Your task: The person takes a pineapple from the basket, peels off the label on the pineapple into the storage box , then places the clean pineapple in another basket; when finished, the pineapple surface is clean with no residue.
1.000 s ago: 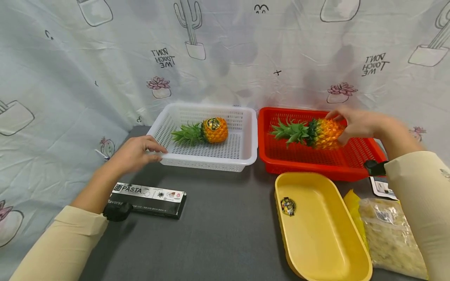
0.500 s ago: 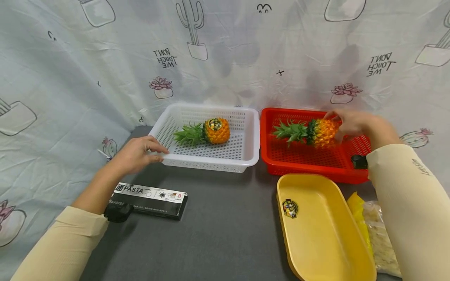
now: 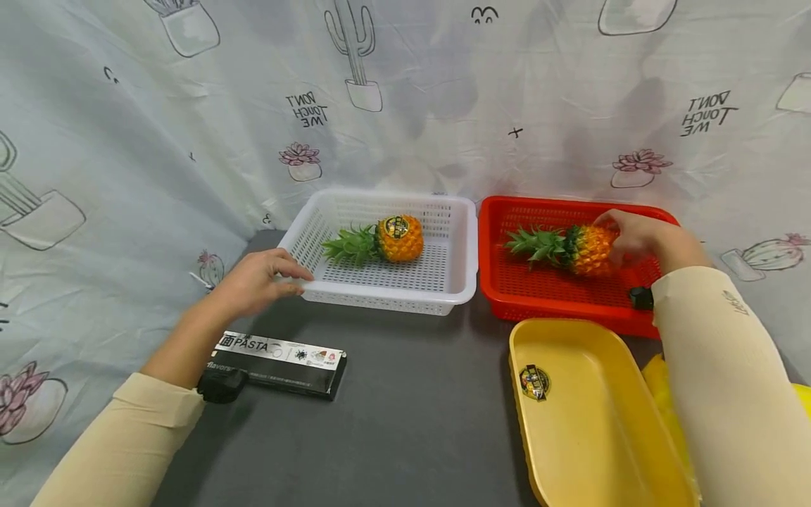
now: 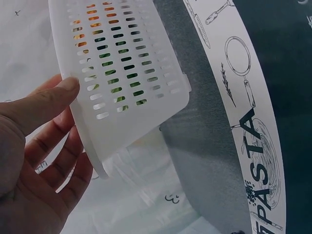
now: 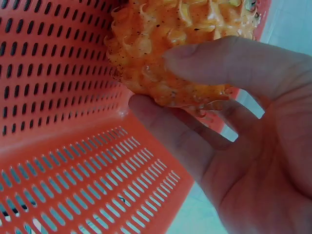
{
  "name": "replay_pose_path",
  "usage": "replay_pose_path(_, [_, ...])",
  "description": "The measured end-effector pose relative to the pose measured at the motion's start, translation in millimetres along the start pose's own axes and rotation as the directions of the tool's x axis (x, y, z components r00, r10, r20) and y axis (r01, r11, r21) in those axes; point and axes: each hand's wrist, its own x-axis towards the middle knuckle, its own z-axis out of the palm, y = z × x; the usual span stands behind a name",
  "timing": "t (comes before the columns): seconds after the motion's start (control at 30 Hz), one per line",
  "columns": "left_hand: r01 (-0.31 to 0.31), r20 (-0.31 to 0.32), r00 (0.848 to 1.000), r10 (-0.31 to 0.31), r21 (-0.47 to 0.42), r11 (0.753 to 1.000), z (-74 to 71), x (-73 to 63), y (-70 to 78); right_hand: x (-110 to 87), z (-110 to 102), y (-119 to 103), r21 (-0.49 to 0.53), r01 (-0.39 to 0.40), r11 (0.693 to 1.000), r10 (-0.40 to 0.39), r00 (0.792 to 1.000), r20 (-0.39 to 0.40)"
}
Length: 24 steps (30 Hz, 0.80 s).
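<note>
In the head view, my right hand (image 3: 630,243) grips the orange body of a pineapple (image 3: 594,252) inside the red basket (image 3: 538,303). Its green leaves point left. The right wrist view shows my thumb on one side of the pineapple (image 5: 165,53) and the fingers curled on the other. My left hand (image 3: 262,280) holds the front left corner of the white basket (image 3: 380,296), with the thumb (image 4: 68,85) on the rim and the fingers behind it in the left wrist view. Another pineapple (image 3: 402,239), bearing a black and gold label, lies in the white basket.
A black pasta box (image 3: 279,362) lies below my left hand. In front of the red basket stands a yellow tray (image 3: 583,408) with a round label inside. A yellow packet (image 3: 662,394) is partly hidden by my right sleeve. A printed curtain (image 3: 418,98) hangs behind the baskets.
My right hand has brought the pineapple slightly lower and further left in the red basket. The head view has turned a little left. The left hand stays at the white basket's corner.
</note>
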Motion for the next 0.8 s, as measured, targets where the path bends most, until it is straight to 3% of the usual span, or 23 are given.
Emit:
replay_pose_path(0.4, [-0.002,-0.013,1.0,0.002,0.022,1.0,-0.9,-2.2,1.4,0.2,-1,16,-0.059,-0.003,0.998,-0.002,0.997,-0.082])
replay_pose_path(0.8, [-0.008,-0.021,1.0,0.009,0.013,1.0,1.7,-0.2,1.3,-5.8,-5,11,-0.116,-0.063,0.991,0.059,0.998,-0.038])
